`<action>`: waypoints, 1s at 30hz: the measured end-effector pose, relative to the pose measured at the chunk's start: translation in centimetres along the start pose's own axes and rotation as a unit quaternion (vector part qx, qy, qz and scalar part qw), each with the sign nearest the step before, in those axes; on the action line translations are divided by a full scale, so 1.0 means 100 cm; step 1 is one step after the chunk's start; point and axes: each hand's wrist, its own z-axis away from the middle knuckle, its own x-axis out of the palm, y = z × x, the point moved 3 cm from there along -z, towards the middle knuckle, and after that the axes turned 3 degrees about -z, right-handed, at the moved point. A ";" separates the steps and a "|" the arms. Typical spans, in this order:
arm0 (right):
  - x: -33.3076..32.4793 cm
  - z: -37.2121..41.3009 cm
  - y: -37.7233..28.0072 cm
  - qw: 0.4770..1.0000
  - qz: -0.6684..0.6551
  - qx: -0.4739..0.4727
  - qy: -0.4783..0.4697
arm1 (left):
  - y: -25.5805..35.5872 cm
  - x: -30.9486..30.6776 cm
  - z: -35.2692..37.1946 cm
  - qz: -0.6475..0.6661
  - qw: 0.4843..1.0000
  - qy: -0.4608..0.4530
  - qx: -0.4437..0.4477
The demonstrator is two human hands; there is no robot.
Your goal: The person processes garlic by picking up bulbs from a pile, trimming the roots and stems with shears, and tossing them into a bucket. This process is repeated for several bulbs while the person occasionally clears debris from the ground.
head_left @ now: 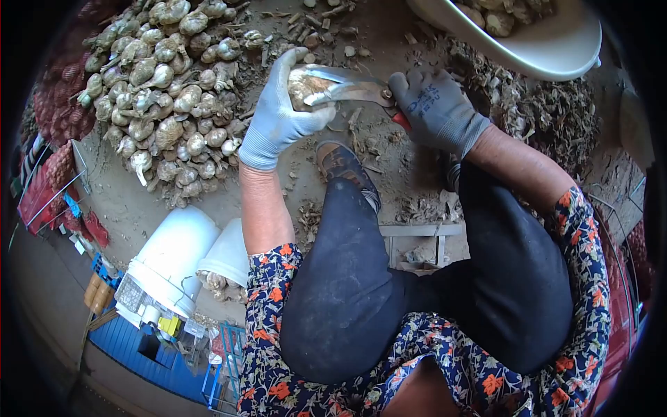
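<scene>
My left hand [279,115], in a grey glove, grips a garlic bulb [303,87] held up above the dirt floor. In a darker grey glove, my right hand [434,108] is closed on a pair of shears [351,89] with red handles. The metal blades lie against the bulb's top. A big heap of garlic bulbs [163,83] lies on the ground to the left of my left hand.
A white basin [549,52] with trimmed bulbs stands at the top right. Two white buckets [180,260] lie tipped at the lower left, beside blue crates. Red mesh sacks [59,104] sit at the far left. Cut stems and skins litter the ground. My knees fill the middle.
</scene>
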 end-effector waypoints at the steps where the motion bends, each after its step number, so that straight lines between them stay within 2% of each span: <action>1: -0.002 0.000 -0.002 1.000 -0.017 -0.006 -0.015 | -0.002 0.001 0.000 0.002 1.000 -0.002 -0.002; 3: 0.001 -0.002 -0.001 0.999 -0.033 -0.013 -0.032 | -0.002 0.001 0.000 0.053 0.998 0.012 -0.027; 5: 0.016 -0.006 0.005 0.982 -0.148 0.059 -0.100 | -0.004 -0.001 0.000 0.026 0.998 0.006 -0.049; 7: 0.023 -0.002 0.008 0.977 -0.178 0.080 -0.086 | -0.010 0.001 0.000 -0.030 0.998 0.008 0.051; 8: 0.021 0.001 0.008 0.969 -0.211 0.107 -0.072 | -0.014 0.001 0.000 0.021 1.000 0.017 -0.009; 12: 0.005 0.011 0.006 0.980 -0.171 0.097 -0.038 | -0.015 -0.001 0.002 0.014 0.999 0.033 -0.037; 14: 0.001 0.010 0.003 0.994 -0.094 0.033 0.036 | -0.012 0.003 0.001 -0.011 0.998 -0.025 -0.059; 15: 0.003 0.009 0.003 0.994 -0.095 0.036 0.036 | -0.014 0.004 0.001 -0.011 0.998 -0.027 -0.059; 17: 0.011 0.006 0.002 0.995 -0.083 0.018 -0.043 | -0.021 0.008 0.003 0.039 0.996 -0.043 -0.063; 18: 0.010 0.003 0.002 0.996 -0.082 0.018 -0.042 | -0.024 0.012 0.005 0.039 0.996 -0.042 -0.061; 20: 0.014 -0.002 0.006 0.954 -0.231 0.117 -0.149 | -0.032 0.017 0.008 0.087 0.993 -0.004 -0.074; 21: 0.015 -0.001 0.009 0.955 -0.232 0.117 -0.146 | -0.043 0.019 0.008 0.085 0.994 -0.004 -0.072; 23: 0.017 0.008 0.017 0.902 -0.379 0.191 -0.081 | -0.071 0.018 0.004 0.316 0.941 0.097 -0.078; 24: 0.012 0.012 0.017 0.902 -0.379 0.189 -0.082 | -0.084 0.018 0.000 0.354 0.916 0.146 -0.122; 25: 0.002 0.016 0.015 0.895 -0.388 0.184 -0.122 | -0.091 0.017 0.003 0.354 0.916 0.149 -0.118; 26: -0.004 0.019 0.013 0.887 -0.396 0.178 -0.160 | -0.091 0.016 0.004 0.445 0.874 0.164 -0.107; 27: -0.005 0.022 0.009 0.850 -0.450 0.180 -0.205 | -0.091 0.017 0.006 0.531 0.823 0.174 -0.096; 28: 0.001 0.024 0.004 0.851 -0.463 0.163 -0.186 | -0.087 0.018 0.007 0.561 0.814 0.140 -0.044; 30: 0.008 0.024 -0.004 0.851 -0.477 0.146 -0.167 | -0.061 0.023 0.005 0.557 0.820 0.129 -0.036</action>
